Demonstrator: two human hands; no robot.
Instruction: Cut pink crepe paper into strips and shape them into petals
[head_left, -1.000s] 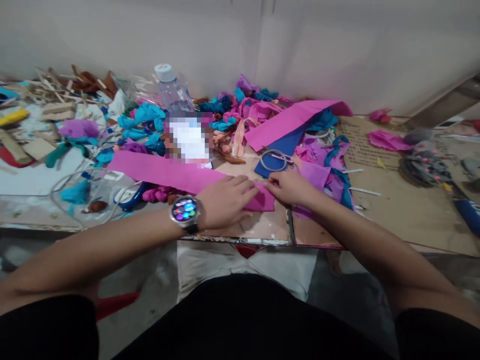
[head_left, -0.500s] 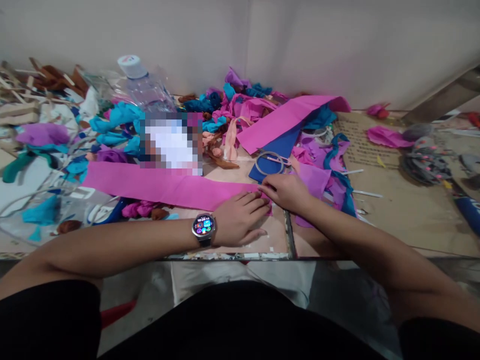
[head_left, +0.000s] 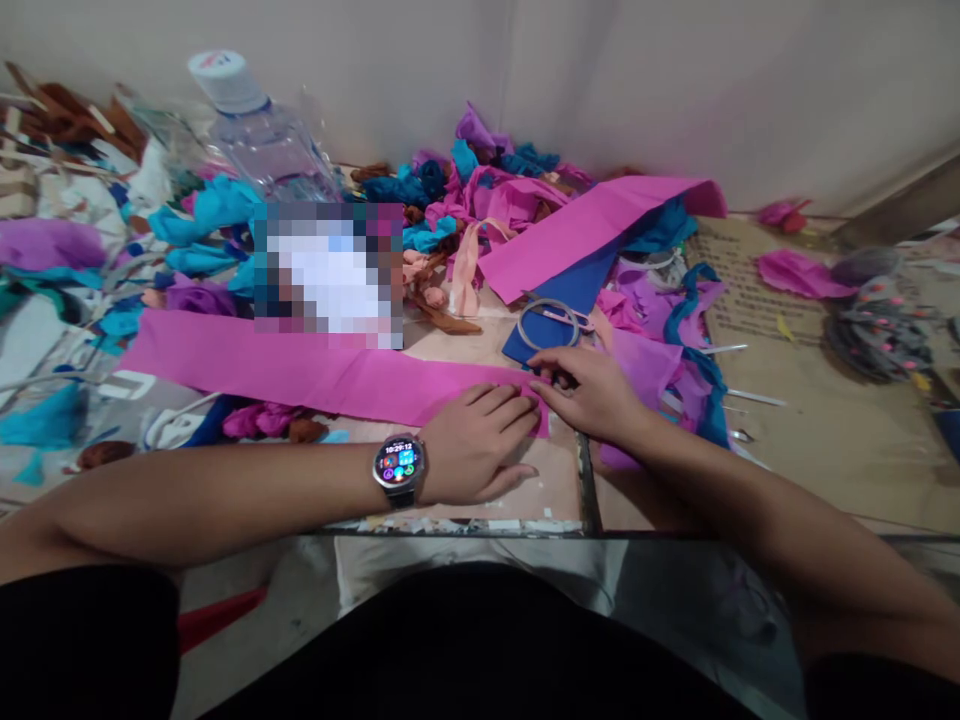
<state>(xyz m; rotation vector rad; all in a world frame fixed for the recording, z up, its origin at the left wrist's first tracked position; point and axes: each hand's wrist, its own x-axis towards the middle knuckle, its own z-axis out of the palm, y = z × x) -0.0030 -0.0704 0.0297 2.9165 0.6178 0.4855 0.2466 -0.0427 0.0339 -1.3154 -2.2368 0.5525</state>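
A long pink strip (head_left: 300,372), of paper or cloth, lies flat across the table in front of me. My left hand (head_left: 480,445) rests palm down on its right part, fingers stretched out, with a watch (head_left: 399,470) on the wrist. At the strip's right end, the curled fingers of my right hand (head_left: 589,392) pinch its edge; the fingertips are partly hidden. Just beyond that hand are a thin grey ring (head_left: 576,318) and a dark blue piece (head_left: 581,285). A second pink strip (head_left: 592,230) lies slanting over the blue piece.
A clear bottle with a white cap (head_left: 227,82) stands at the back left, beside a blurred-out patch. Crumpled blue, purple and pink scraps (head_left: 510,205) pile up along the wall. Brown cardboard (head_left: 780,420) covers the right side, with a grey bundle (head_left: 870,330) on it.
The view has shifted slightly, so the things on the table sit a little farther apart in it. Both hands stay at the right end of the pink strip, nearly unmoved.
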